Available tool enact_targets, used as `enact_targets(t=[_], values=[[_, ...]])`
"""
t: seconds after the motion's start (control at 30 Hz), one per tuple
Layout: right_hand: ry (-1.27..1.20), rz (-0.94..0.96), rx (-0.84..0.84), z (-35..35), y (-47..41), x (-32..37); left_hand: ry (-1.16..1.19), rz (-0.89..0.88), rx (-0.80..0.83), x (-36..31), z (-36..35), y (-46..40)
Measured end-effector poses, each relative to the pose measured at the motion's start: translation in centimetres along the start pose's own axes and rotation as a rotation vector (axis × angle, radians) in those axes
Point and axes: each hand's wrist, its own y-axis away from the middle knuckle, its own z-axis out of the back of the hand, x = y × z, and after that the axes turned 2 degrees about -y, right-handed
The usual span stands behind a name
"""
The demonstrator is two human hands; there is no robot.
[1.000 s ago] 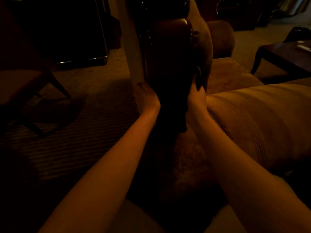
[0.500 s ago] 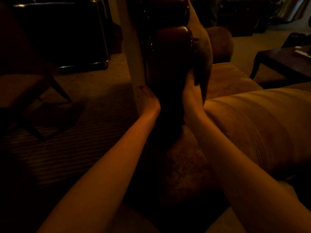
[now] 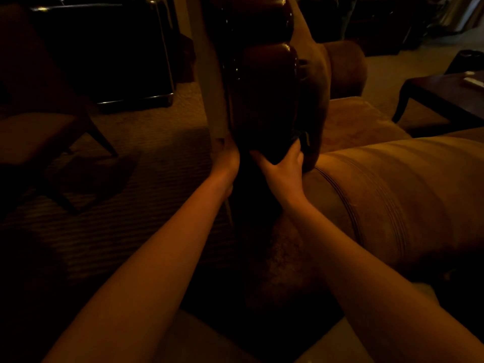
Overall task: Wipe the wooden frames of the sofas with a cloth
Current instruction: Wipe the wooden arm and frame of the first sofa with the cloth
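Note:
The sofa's wooden frame (image 3: pixel 262 95) is a dark, glossy carved post rising at the centre, beside the tan sofa back (image 3: pixel 314 82). My right hand (image 3: pixel 281 166) cups the post's lower end, thumb on its left and fingers curled up its right side. A small dark fold shows by those fingers; it is too dim to tell whether it is a cloth. My left hand (image 3: pixel 225 157) lies against the post's left side, its fingers lost in shadow.
A tan sofa cushion (image 3: pixel 398 195) bulges at the right, with the seat (image 3: pixel 358 119) behind it. A dark coffee table (image 3: pixel 445 93) stands at the far right. A chair (image 3: pixel 39 132) sits on the carpet at the left, and a pale pillar (image 3: pixel 207 74) rises just left of the post.
My right hand has slid down from the post's right side and now wraps its lower end, thumb spread across. My left hand has stayed put.

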Motion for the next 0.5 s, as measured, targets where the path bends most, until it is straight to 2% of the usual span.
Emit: enact_targets(t=[0.13, 0.3, 0.37, 0.5], values=[[0.062, 0.013, -0.014, -0.6, 1.8, -1.8, 0.021, -0.009, -0.066, 1.1, -0.4, 0.9], [0.088, -0.063, 0.020, -0.5, 1.9, -4.6, -0.008, 0.087, -0.187, 4.4, -1.7, 2.0], [0.151, 0.008, 0.023, 0.0, 1.6, -5.1, -0.048, 0.116, -0.181, 5.4, -1.7, 2.7], [0.258, 0.074, 0.075, 2.4, 0.6, -5.4, -0.094, 0.132, -0.061, 5.6, -0.6, 3.4]])
